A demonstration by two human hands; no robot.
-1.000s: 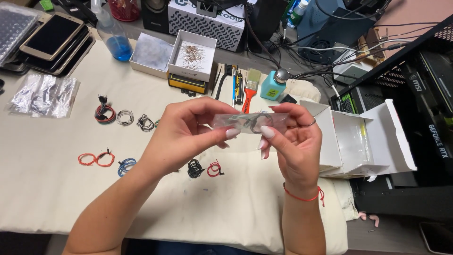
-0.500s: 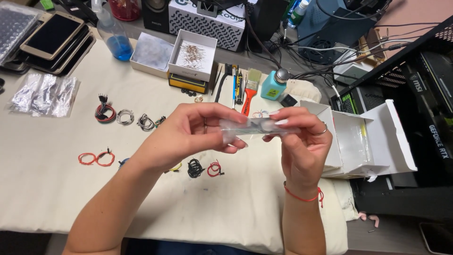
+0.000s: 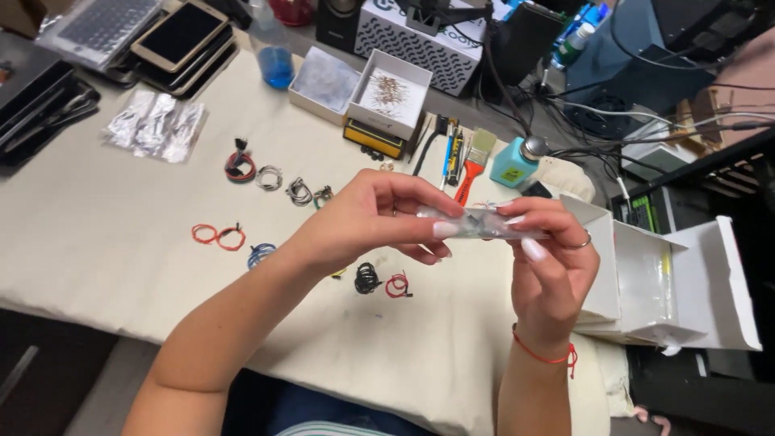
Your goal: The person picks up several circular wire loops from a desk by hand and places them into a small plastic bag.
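A small clear plastic bag (image 3: pixel 481 224) with tiny dark parts inside is held level above the cloth-covered table (image 3: pixel 105 242). My left hand (image 3: pixel 379 222) pinches its left end between thumb and fingers. My right hand (image 3: pixel 549 258) grips its right end, fingers curled over the top; a ring sits on one finger and a red string on the wrist. Below the hands lie small coiled wires, a black one (image 3: pixel 367 278) and a red one (image 3: pixel 396 285).
More wire coils (image 3: pixel 218 236) lie to the left. At the back stand open white boxes (image 3: pixel 391 95), a blue bottle (image 3: pixel 273 48), tools with an orange-handled brush (image 3: pixel 475 161), a teal dispenser (image 3: pixel 517 161). Silver foil bags (image 3: pixel 155 129) lie left; an open white carton (image 3: pixel 670 282) sits right.
The bag has tilted from facing me flat to nearly edge-on, and both hands have shifted slightly right while keeping their hold.
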